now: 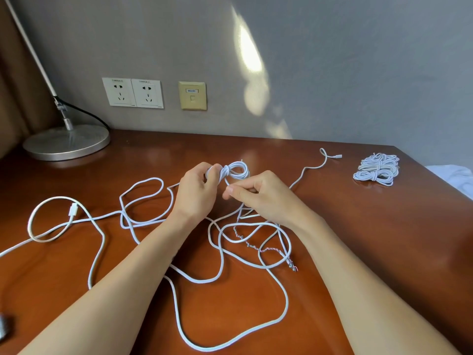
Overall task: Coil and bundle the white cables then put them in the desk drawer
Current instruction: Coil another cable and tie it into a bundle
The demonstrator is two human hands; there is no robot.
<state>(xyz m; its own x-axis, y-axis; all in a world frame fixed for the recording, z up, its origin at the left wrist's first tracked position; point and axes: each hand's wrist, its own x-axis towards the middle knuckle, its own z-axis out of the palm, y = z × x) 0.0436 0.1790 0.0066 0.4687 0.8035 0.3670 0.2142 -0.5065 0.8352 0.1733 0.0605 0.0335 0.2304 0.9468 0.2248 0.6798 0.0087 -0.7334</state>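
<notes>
My left hand [195,190] grips a small white cable coil [236,171] held just above the brown desk [358,226]. My right hand [258,196] pinches a strand of that cable right below the coil. Loose white cables [102,242] sprawl in big loops across the desk under and around my forearms. One has a white plug [73,209] at the left, another a frayed multicoloured end [293,266]. A thin cable with a small connector [337,156] trails off to the far right. The drawer is not in view.
A pile of bundled white cables [376,169] lies near the desk's far right corner. A lamp with a round metal base [67,142] stands at the back left. Wall sockets [133,93] sit above the desk. A dark object [3,326] shows at the lower left edge.
</notes>
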